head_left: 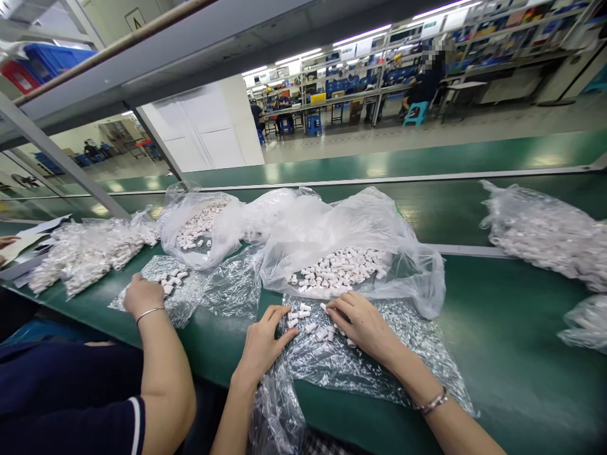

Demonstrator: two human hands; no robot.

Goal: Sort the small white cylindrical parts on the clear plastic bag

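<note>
Small white cylindrical parts (310,328) lie loose on a crinkled clear plastic sheet (351,373) on the green table. My left hand (265,338) rests at the left edge of these parts, thumb and fingers apart, with parts between them but not gripped. On the right, my right hand (358,319) reaches over the group, its fingertips close together at one white part (324,306); whether it pinches that part is unclear. Just beyond both hands, an open clear bag (417,278) holds a heap of the same white parts (346,265).
At the left, a co-worker's hand (143,296) is over white parts on another plastic sheet (183,306). Behind it are an open bag (222,243) and filled bags (99,249). Another filled bag (545,234) lies at the right. A metal shelf beam (190,57) crosses above the table.
</note>
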